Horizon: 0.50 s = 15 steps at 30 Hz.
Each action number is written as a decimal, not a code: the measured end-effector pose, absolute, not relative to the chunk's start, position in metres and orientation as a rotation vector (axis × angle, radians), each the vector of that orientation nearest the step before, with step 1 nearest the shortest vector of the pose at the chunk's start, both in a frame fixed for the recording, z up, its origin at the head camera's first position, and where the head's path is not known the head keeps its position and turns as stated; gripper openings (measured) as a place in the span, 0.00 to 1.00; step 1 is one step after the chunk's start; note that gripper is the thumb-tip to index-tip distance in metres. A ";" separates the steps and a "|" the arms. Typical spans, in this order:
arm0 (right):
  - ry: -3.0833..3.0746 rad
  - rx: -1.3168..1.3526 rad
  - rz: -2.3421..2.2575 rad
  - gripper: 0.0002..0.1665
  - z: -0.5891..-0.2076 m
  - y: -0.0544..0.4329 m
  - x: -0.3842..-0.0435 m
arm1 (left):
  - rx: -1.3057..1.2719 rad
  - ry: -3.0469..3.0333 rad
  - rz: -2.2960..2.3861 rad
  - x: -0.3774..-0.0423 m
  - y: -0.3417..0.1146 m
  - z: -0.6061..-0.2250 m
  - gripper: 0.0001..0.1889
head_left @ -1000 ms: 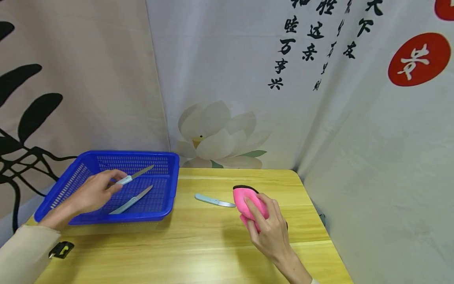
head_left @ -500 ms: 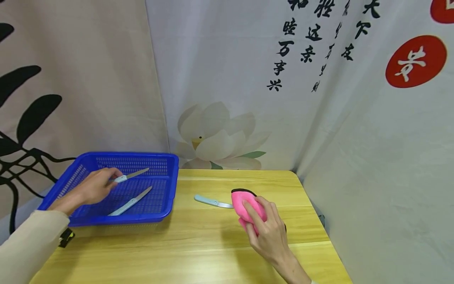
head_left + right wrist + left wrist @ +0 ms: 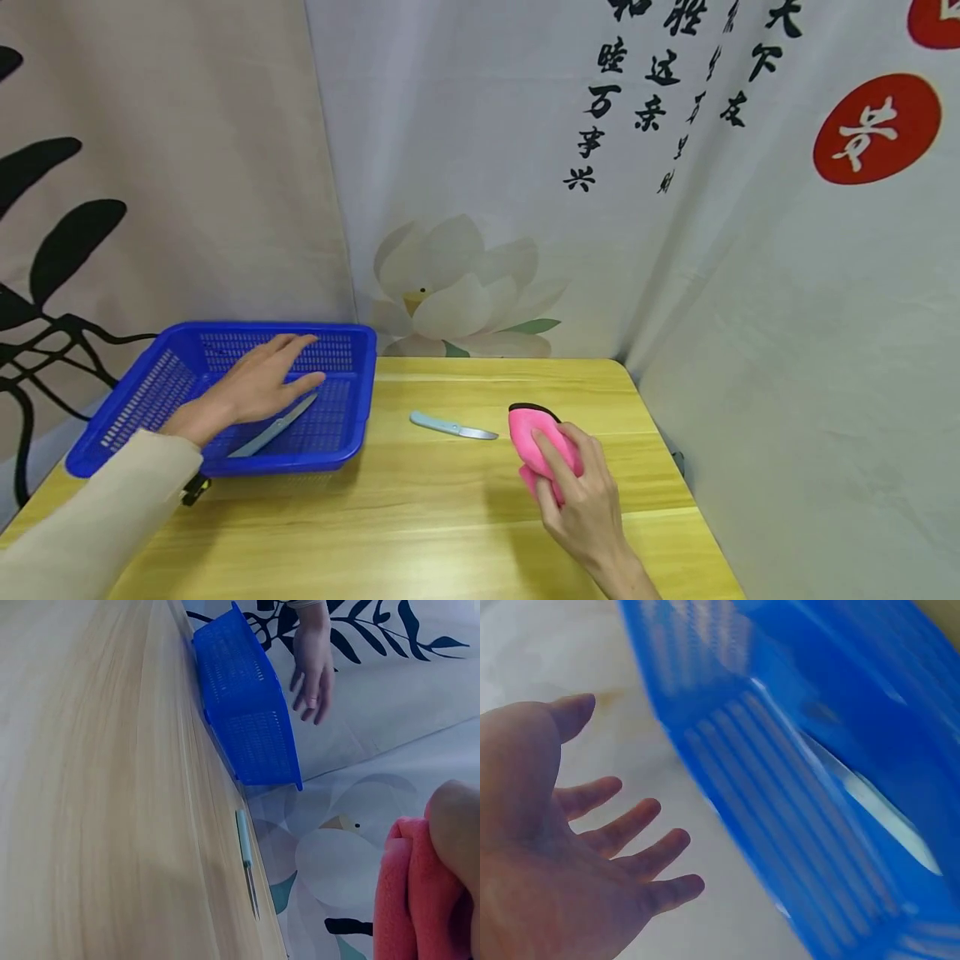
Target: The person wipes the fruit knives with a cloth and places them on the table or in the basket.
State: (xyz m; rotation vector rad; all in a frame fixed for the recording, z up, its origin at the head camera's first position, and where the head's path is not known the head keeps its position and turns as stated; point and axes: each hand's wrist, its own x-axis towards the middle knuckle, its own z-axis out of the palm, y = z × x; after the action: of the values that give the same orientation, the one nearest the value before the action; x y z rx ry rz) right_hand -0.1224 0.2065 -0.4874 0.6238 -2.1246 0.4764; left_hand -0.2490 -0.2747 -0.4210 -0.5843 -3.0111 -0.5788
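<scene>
My left hand (image 3: 258, 383) is over the blue plastic basket (image 3: 367, 392) with its fingers spread and nothing in them; the left wrist view shows the bare palm (image 3: 547, 847). Below it in the basket lies a paring knife with a pale blue handle (image 3: 266, 436). The other knife seen there earlier does not show in the head view, where the hand covers part of the basket. My right hand (image 3: 588, 500) grips a folded pink cloth with black edging (image 3: 543, 446) above the table. A second pale blue paring knife (image 3: 442, 425) lies left of the cloth.
The wooden table (image 3: 420, 533) ends at a hanging printed curtain (image 3: 480, 125) behind and on the right. The basket stands at the table's left rear. A black band (image 3: 195, 489) shows below the left sleeve (image 3: 112, 517).
My left hand has let go of the knife it held over the basket; its fingers have spread and it has moved right. The right hand with the cloth has shifted slightly right.
</scene>
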 end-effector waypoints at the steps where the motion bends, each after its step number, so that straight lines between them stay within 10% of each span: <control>1: -2.124 0.615 0.476 0.35 -0.488 0.208 -0.121 | -0.613 -2.997 -0.587 -0.248 -0.263 -0.419 0.39; 15: -2.125 0.510 0.484 0.35 -0.495 0.231 -0.105 | -0.965 -2.852 -0.719 -0.214 -0.124 -0.428 0.37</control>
State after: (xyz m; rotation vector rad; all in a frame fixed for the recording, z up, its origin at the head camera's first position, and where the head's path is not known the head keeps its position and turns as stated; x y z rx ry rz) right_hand -0.1047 0.2307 -0.4945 0.5103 -2.1248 0.4842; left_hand -0.2141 -0.1239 -0.4281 -0.9651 -2.8519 -0.7187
